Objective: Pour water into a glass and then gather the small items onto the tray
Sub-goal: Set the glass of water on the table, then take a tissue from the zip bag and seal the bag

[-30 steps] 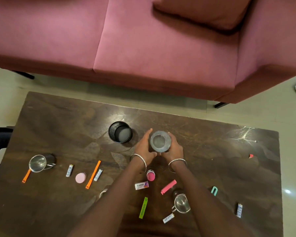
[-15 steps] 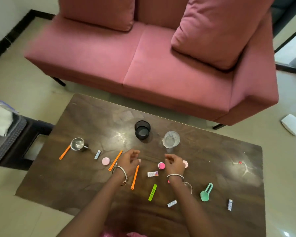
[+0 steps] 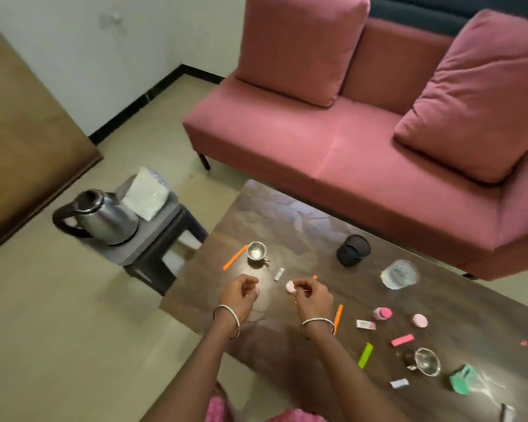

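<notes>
Over the near left end of the dark table (image 3: 287,214), both hands hovered close together, a bangle on each wrist. The left hand (image 3: 240,292) hung with its fingers loosely curled and nothing in them. The right hand (image 3: 311,295) was curled as well, just beside a round pink cap (image 3: 290,286), and an orange tip (image 3: 314,277) poked out past its knuckles; whether the fingers pinched that stick could not be told.

And the glass (image 3: 399,274)? It stood upright on the far side of the table, to the right of a black cup (image 3: 352,249), well apart from both hands, clear and a little blurred.

The small items lay scattered: an orange stick (image 3: 235,257) touching a small steel cup (image 3: 256,250) beyond the left hand, and to the right a pink bottle (image 3: 382,313), a green strip (image 3: 365,354) and a green scoop (image 3: 461,379).

Off the table to the left, a steel kettle (image 3: 101,219) sat on a dark stool (image 3: 165,236), next to a white packet (image 3: 145,197).
</notes>
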